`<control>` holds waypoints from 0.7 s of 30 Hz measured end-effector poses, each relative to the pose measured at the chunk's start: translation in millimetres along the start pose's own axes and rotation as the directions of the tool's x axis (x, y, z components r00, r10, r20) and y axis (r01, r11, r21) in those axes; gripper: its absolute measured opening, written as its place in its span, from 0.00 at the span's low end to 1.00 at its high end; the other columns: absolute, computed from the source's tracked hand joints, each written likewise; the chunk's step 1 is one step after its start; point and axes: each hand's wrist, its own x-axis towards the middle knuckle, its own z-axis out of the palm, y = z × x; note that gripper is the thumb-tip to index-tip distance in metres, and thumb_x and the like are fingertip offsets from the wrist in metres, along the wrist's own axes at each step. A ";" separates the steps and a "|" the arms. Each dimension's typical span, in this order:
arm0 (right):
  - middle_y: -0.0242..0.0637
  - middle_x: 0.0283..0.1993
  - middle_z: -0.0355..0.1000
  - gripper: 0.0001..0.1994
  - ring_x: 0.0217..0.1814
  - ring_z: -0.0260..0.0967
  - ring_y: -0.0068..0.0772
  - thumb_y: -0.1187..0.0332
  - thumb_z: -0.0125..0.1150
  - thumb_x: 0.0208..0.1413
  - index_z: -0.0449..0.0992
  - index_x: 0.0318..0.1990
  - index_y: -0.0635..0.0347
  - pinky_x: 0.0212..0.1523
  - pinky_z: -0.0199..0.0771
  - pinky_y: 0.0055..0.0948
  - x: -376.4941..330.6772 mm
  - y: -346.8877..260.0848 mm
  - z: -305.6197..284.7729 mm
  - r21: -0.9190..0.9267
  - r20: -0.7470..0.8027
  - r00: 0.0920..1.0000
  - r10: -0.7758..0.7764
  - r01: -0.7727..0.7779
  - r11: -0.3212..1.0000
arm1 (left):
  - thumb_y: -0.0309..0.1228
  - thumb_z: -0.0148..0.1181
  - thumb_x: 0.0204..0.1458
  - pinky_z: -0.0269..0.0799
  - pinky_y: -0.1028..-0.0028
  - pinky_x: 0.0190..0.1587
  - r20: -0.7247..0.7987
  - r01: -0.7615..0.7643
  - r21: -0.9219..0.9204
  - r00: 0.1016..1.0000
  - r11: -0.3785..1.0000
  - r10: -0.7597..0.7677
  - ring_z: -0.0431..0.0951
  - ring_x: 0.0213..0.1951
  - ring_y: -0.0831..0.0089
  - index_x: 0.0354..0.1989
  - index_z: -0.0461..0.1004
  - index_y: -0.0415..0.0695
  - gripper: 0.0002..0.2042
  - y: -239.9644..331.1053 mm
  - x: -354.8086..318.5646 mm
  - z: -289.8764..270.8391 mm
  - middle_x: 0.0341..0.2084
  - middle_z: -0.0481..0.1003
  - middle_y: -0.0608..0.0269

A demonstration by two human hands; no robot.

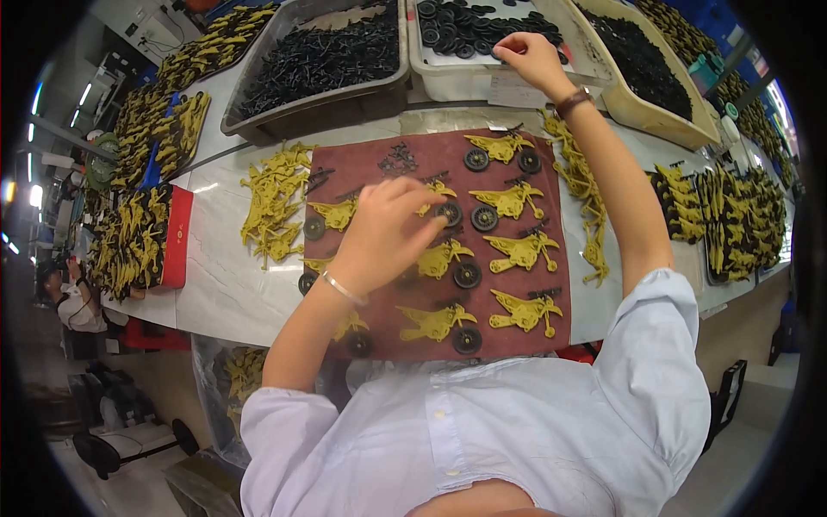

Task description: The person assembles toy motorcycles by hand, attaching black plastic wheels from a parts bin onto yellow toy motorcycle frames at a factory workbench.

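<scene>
My right hand (532, 65) reaches out over the pale bin (452, 84) of black toy wheels (457, 30). Its thumb and fingers are pinched together at the bin's near side; what they hold, if anything, is too small to make out. Above the dark red mat (362, 161) hovers my left hand (388, 228), thumb and forefinger apart beside a black wheel (448, 213) on a yellow toy motorcycle part. Rows of such yellow bodies (508, 202) lie on the mat, several with one or two wheels fitted. My left hand hides some of them.
A grey bin (323, 108) of small black parts stands far left, a cream bin (689, 127) far right. Yellow parts (274, 202) are heaped left of the mat, more (586, 185) to its right. A red box (178, 237) holds assembled pieces. Another person (79, 302) is at the left.
</scene>
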 end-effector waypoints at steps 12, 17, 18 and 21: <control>0.45 0.55 0.70 0.31 0.41 0.72 0.37 0.60 0.58 0.47 0.64 0.63 0.50 0.44 0.73 0.36 113.2 1.7 131.3 -0.396 0.816 0.548 0.183 0.301 0.867 | 0.23 0.64 0.44 0.71 0.74 0.37 0.018 0.244 -0.090 0.970 0.966 -0.243 0.76 0.34 0.67 0.37 0.78 0.38 0.10 -25.7 -31.8 -36.1 0.32 0.76 0.58; 0.42 0.52 0.72 0.30 0.50 0.70 0.42 0.57 0.65 0.43 0.66 0.56 0.50 0.49 0.67 0.41 115.5 3.4 130.8 -0.375 0.859 0.457 0.230 0.255 0.891 | 0.23 0.64 0.44 0.71 0.74 0.38 0.024 0.258 -0.111 0.966 0.960 -0.257 0.76 0.35 0.67 0.37 0.78 0.38 0.10 -34.0 -37.8 -35.1 0.32 0.76 0.58; 0.40 0.51 0.72 0.28 0.48 0.71 0.39 0.57 0.64 0.44 0.66 0.55 0.50 0.48 0.68 0.39 114.8 4.3 127.4 -0.318 0.887 0.421 0.187 0.266 0.910 | 0.23 0.64 0.44 0.71 0.74 0.38 0.035 0.273 -0.115 0.962 0.955 -0.270 0.76 0.35 0.67 0.37 0.78 0.38 0.10 -33.2 -38.6 -35.1 0.32 0.77 0.58; 0.37 0.52 0.72 0.32 0.48 0.70 0.33 0.57 0.65 0.44 0.65 0.60 0.47 0.47 0.70 0.36 109.7 4.7 127.6 -0.312 0.868 0.451 0.208 0.170 0.935 | 0.24 0.64 0.44 0.70 0.74 0.39 0.040 0.280 -0.102 0.960 0.955 -0.278 0.76 0.34 0.67 0.37 0.78 0.39 0.10 -32.0 -41.7 -36.7 0.32 0.77 0.58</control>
